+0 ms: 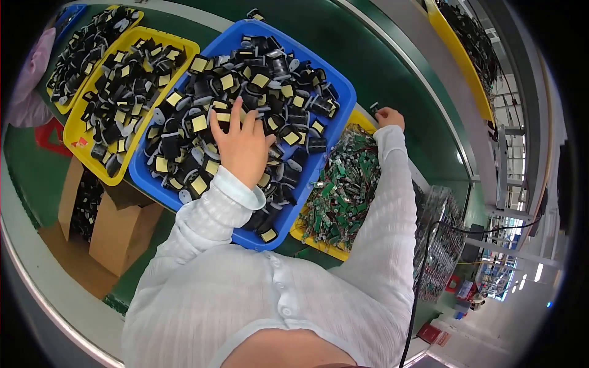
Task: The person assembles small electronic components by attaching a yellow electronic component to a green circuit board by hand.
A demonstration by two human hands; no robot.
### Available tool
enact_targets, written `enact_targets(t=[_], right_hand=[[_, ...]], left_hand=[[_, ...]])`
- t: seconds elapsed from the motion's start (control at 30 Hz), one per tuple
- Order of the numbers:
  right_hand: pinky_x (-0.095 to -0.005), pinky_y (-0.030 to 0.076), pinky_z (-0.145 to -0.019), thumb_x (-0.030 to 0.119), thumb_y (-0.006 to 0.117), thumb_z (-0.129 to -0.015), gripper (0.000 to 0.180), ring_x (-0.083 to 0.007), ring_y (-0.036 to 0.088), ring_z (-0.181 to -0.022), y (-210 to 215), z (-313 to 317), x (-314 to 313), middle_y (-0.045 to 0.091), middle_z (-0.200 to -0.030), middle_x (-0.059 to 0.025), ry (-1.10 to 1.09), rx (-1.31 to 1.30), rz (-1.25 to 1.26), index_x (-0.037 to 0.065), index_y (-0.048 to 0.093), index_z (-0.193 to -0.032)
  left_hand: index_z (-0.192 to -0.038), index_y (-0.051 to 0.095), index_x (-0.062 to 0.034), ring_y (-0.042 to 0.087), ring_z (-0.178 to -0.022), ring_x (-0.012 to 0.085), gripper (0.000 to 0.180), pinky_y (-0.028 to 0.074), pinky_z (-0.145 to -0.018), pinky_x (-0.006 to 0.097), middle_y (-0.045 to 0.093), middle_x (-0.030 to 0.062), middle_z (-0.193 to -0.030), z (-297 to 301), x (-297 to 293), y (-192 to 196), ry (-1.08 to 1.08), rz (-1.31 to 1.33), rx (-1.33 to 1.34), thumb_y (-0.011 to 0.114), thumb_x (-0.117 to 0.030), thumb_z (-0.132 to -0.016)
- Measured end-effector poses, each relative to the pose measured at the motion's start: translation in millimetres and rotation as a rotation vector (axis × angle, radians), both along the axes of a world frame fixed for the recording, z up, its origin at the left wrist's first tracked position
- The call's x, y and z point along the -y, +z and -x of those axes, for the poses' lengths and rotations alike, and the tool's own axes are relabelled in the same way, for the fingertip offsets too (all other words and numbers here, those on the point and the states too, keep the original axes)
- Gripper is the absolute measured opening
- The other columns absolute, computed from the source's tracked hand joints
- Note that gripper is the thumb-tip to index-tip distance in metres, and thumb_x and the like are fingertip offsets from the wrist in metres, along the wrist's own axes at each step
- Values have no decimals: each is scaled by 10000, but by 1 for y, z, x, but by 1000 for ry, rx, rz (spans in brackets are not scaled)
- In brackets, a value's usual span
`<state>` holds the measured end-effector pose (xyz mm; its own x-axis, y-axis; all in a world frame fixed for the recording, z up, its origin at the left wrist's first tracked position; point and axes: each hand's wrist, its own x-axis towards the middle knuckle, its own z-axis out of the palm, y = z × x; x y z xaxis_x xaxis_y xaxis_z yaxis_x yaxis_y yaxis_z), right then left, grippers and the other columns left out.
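Observation:
My left hand (pixel 242 142) rests on a heap of black plastic parts (pixel 297 115) with grey round ends and pale yellow pads. Its fingers are spread among them, and none is clearly gripped. The heap fills a large blue bin (pixel 347 92) in front of me. Farther right, my right hand (pixel 389 117) pinches a small dark part with a pale edge (pixel 374 107) over the green surface, too small to name. Below that forearm, a yellow bin (pixel 347 253) holds small green circuit boards (pixel 343 195) with thin wires.
Two yellow bins of similar black parts stand at the left, the nearer one (pixel 191 50) beside the blue bin. An open cardboard box (pixel 116 236) sits below them. Bagged parts (pixel 438 236) lie right of my right arm. A black cable (pixel 423 270) hangs there. Metal rails (pixel 429 80) run past at the right.

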<state>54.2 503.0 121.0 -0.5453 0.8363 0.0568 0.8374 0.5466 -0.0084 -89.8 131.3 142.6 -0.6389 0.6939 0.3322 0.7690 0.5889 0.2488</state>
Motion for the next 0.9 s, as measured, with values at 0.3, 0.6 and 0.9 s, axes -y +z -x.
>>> enact_targets(t=[0.3,0.6,0.9], right_hand=[[-358,442,-777,76,637,-685,209,-275,561,-864,69,1,46,602,-880,-83,496,-258,-41,101,615,-891],[-379,452,-740,5,624,-616,198,-284,540,-829,61,-21,138,566,-798,-89,735,-62,104,85,615,-797],[-376,446,-723,68,664,-632,160,-286,538,-832,67,-35,138,585,-862,-81,729,-170,66,71,595,-776]], left_hand=[[-985,563,-73,523,-903,264,372,437,-767,346,515,79,-1040,-14,-5,16,-373,-610,320,619,27,-631],[-889,569,-2,512,-772,269,208,444,-639,311,510,110,-828,-22,-3,16,-611,-652,467,639,-58,-701],[-987,509,29,513,-754,157,258,428,-628,247,488,84,-864,-30,-4,9,-646,-709,1050,581,-137,-802]])
